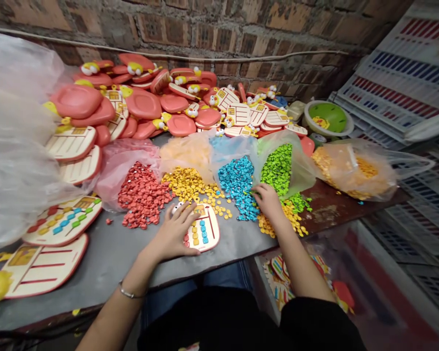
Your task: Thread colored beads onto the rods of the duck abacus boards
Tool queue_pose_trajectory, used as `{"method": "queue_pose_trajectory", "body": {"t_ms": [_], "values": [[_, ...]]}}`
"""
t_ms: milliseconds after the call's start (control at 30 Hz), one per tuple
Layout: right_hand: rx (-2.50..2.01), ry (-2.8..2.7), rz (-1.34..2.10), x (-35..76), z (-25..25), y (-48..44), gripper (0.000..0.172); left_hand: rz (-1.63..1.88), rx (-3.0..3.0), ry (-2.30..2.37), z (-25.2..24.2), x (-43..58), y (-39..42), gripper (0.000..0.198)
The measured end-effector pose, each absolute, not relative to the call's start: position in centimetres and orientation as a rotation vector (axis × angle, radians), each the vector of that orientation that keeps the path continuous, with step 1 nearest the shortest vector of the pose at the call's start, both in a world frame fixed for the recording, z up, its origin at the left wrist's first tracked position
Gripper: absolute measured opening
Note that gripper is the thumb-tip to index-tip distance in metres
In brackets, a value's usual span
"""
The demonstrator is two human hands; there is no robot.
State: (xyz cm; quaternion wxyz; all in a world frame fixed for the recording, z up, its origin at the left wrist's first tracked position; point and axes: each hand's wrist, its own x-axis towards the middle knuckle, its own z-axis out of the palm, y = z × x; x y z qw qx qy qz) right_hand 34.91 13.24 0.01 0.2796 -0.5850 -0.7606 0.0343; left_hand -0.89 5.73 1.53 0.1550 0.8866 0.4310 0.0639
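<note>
The left hand [176,232] holds a rounded cream plastic board [211,229], probably light, stiff; grab its edges. Can't tell if the right hand [269,201] pinches.

Grey tabletop [113,261] lies free between the stacked boards [49,265] and left hand [173,234], with red pieces [142,200] blocking beyond.
</note>
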Motion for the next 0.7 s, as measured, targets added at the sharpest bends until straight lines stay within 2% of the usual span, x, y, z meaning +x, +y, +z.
{"method": "queue_pose_trajectory", "body": {"t_ms": [133, 233, 433, 533, 600, 700], "values": [[-1.639, -2.132, -0.066, 34.8, -0.8, 13.6, 0.02, 0.149, 2.506, 1.254, 1.8, -0.7, 5.7, 0.099], [-1.614, -2.049, -0.039, 33.9, -0.4, 13.1, 0.022, 0.135, 2.485, 1.247, 1.9, -0.7, 5.7, 0.099], [-1.292, -1.754, 0.489, 29.7, 1.3, 10.9, 0.014, 0.124, 2.482, 1.243, 2.1, -0.7, 5.8, 0.101], [-1.133, -1.797, 0.769, 26.1, 1.7, 10.2, 0.011, 0.129, 2.488, 1.257, 2.1, -0.7, 5.7, 0.1], [-1.071, -1.933, 0.826, 24.0, 1.4, 10.3, 0.009, 0.14, 2.494, 1.264, 2.1, -0.6, 5.7, 0.1], [-1.09, -2.136, 0.697, 21.9, 0.5, 10.8, 0.009, 0.143, 2.502, 1.266, 2.0, -0.6, 5.7, 0.098]]}}
